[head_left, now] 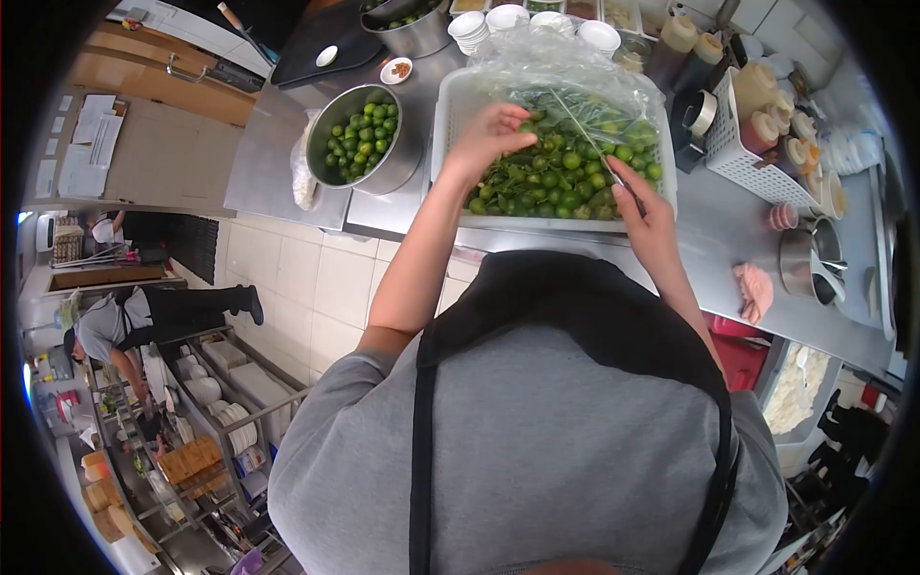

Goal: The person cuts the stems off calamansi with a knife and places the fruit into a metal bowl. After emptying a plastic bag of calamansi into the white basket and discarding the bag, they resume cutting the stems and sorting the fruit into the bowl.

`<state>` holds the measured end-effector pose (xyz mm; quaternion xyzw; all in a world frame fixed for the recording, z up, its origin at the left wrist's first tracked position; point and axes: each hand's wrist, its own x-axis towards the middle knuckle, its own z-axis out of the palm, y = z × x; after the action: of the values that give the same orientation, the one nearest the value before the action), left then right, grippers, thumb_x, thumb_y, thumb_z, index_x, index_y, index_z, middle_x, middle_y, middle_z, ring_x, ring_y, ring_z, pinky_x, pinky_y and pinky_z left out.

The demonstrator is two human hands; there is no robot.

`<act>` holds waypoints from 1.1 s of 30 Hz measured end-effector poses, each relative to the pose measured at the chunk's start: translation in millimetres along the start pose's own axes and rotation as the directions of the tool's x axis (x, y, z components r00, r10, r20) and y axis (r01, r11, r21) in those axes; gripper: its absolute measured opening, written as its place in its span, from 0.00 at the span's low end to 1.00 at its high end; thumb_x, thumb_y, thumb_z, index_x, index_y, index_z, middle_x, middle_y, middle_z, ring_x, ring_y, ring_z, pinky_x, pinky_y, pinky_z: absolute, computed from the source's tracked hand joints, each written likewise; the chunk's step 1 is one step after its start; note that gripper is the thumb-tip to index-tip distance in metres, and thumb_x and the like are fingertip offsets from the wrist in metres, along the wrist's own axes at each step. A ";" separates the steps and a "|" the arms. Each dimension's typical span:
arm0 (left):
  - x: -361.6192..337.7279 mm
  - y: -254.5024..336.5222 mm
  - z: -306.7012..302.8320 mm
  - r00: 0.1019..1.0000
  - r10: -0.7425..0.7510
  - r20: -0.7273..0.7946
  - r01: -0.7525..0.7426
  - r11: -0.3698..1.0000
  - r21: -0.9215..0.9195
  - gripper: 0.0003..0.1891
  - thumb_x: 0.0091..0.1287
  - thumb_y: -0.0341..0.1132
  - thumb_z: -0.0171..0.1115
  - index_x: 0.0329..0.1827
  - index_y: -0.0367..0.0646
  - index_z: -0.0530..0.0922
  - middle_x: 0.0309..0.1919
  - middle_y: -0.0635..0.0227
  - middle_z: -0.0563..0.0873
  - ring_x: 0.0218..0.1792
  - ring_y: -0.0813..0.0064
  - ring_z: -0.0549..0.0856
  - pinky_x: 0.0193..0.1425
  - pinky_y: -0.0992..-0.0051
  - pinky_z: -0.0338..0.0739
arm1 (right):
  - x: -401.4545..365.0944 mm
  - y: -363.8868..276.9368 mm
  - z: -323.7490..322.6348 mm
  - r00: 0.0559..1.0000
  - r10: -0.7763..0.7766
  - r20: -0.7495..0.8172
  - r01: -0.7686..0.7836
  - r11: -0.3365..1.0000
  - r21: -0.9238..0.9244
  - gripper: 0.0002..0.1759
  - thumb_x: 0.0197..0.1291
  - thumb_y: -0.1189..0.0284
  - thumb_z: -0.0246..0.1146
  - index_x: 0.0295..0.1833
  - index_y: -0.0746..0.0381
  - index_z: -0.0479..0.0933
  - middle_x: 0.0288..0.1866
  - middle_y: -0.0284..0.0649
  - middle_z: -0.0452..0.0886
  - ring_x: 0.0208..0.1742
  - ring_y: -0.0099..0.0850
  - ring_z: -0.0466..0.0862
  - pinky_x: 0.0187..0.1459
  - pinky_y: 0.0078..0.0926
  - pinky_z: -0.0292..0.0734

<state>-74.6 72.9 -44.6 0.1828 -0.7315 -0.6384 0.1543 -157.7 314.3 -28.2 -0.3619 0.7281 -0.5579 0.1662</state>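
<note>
A knife [586, 140] is gripped in my right hand [646, 213], its thin blade slanting up and left over the limes [551, 177]. Those small green limes, some with leaves and stems, fill a white plastic crate [443, 125] in front of me. A clear plastic bag [565, 62] covers the crate's far part. My left hand [489, 142] hovers above the limes at the left, its thumb and fingers apart with nothing visible between them. To the left, a metal pot [401, 158] holds more limes [362, 139].
Behind the crate are stacked white cups [470, 31]. A small dish [396, 70] and a black tray [311, 43] are at the back left. Sauce bottles stand in a white basket [743, 158] on the right, near a pink cloth [754, 290]. A co-worker [120, 321] bends over shelves at far left.
</note>
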 end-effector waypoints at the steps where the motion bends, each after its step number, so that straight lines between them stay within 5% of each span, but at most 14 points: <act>1: -6.1 8.0 -2.7 1.000 -0.003 -0.002 0.003 1.000 0.003 0.15 0.57 0.27 0.62 0.48 0.43 0.77 0.37 0.71 0.81 0.41 0.74 0.80 0.48 0.72 0.75 | 0.5 -0.1 0.8 1.000 0.013 0.002 -0.013 0.999 0.033 0.17 0.64 0.71 0.54 0.58 0.61 0.72 0.52 0.42 0.78 0.53 0.29 0.77 0.54 0.21 0.67; 3: -16.8 20.8 -7.0 0.996 -0.080 0.029 0.085 0.915 -0.395 0.20 0.61 0.29 0.59 0.56 0.36 0.71 0.43 0.61 0.78 0.44 0.71 0.80 0.47 0.77 0.73 | 1.6 -2.0 3.0 1.000 0.026 0.008 -0.026 0.997 0.068 0.17 0.64 0.71 0.54 0.58 0.61 0.72 0.53 0.42 0.78 0.54 0.29 0.76 0.54 0.21 0.67; 7: -25.2 28.8 -6.8 0.991 -0.119 0.062 0.131 0.762 -0.634 0.17 0.62 0.23 0.54 0.55 0.34 0.71 0.40 0.65 0.79 0.53 0.61 0.78 0.59 0.69 0.75 | 4.0 -8.4 12.3 0.999 -0.011 0.047 0.007 0.995 0.102 0.17 0.64 0.72 0.54 0.58 0.62 0.72 0.53 0.43 0.78 0.54 0.29 0.77 0.54 0.21 0.67; 10: -29.8 23.9 1.8 0.995 -0.068 -0.078 0.014 0.833 -0.553 0.15 0.62 0.23 0.54 0.53 0.35 0.72 0.38 0.63 0.79 0.51 0.60 0.79 0.58 0.69 0.75 | 6.0 -10.9 18.4 0.996 -0.068 0.060 0.062 0.992 0.106 0.17 0.64 0.72 0.54 0.58 0.62 0.71 0.54 0.43 0.77 0.54 0.29 0.77 0.55 0.22 0.67; 17: -34.6 27.2 2.7 0.986 -0.127 -0.110 0.039 0.808 -0.588 0.12 0.62 0.25 0.57 0.48 0.36 0.73 0.38 0.65 0.80 0.47 0.66 0.81 0.52 0.71 0.77 | 6.1 -16.7 22.7 0.991 -0.097 0.089 0.088 0.991 0.105 0.18 0.63 0.72 0.54 0.59 0.62 0.71 0.55 0.45 0.76 0.55 0.33 0.77 0.55 0.23 0.68; 25: -37.5 34.2 13.9 0.982 -0.004 -0.191 -0.116 0.784 -0.610 0.13 0.61 0.26 0.58 0.47 0.28 0.73 0.43 0.58 0.81 0.45 0.69 0.81 0.51 0.72 0.76 | 1.9 -16.8 26.5 0.986 -0.126 0.107 0.120 0.991 0.064 0.18 0.63 0.72 0.54 0.59 0.57 0.71 0.50 0.45 0.79 0.46 0.32 0.79 0.49 0.24 0.71; 33: -47.3 38.0 31.9 0.997 -0.020 -0.078 -0.025 0.844 -0.536 0.12 0.59 0.25 0.60 0.46 0.34 0.75 0.41 0.60 0.81 0.44 0.71 0.81 0.51 0.72 0.76 | 9.2 -18.4 27.0 0.985 -0.168 0.034 0.170 0.983 -0.065 0.18 0.62 0.72 0.55 0.59 0.54 0.72 0.38 0.43 0.80 0.34 0.32 0.77 0.39 0.26 0.71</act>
<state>-50.0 127.3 -11.0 0.1572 -0.5174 -0.8093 0.2294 -140.2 286.9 -18.3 -0.4356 0.7108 -0.5399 0.1166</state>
